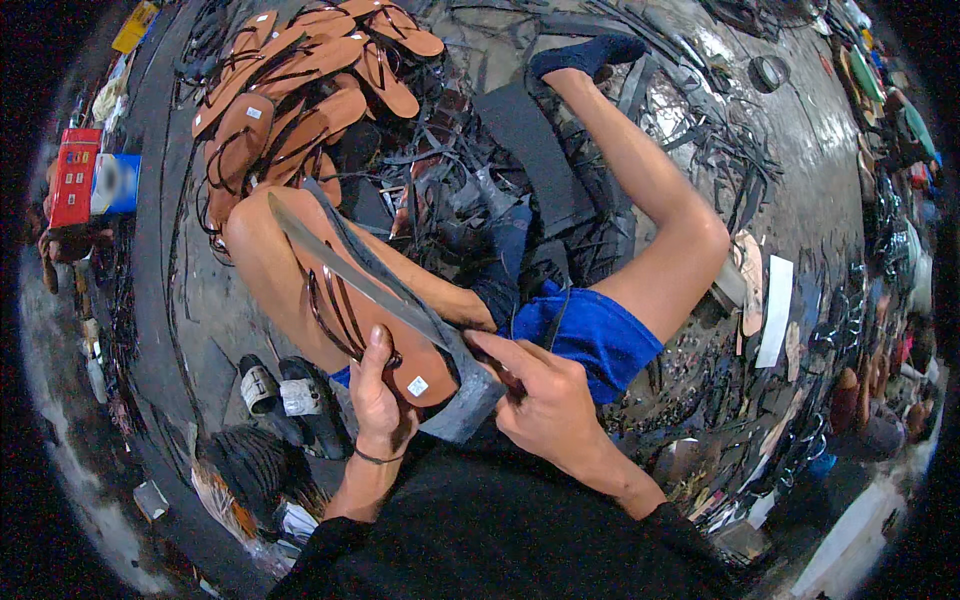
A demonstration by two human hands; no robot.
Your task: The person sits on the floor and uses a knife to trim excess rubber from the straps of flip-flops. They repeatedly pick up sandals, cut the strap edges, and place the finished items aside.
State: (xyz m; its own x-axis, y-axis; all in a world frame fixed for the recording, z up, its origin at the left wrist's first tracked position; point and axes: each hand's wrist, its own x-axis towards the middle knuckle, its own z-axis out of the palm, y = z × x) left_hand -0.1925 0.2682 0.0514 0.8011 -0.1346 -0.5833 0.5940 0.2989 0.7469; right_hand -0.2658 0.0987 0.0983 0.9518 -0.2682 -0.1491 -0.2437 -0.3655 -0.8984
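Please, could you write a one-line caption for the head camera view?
Seated person's left hand holds a brown sandal over a grey strip, steadied by the right hand.

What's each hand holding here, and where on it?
Left hand grips the heel end of a brown strapped sandal sole. Right hand pinches the near end of a long grey strip laid over it.

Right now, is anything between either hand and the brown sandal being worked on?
Nothing visible. The left hand grips the brown sandal at its heel end. The right hand pinches the grey strip that lies along the sandal's edge, so the strip sits between that hand and the sole.
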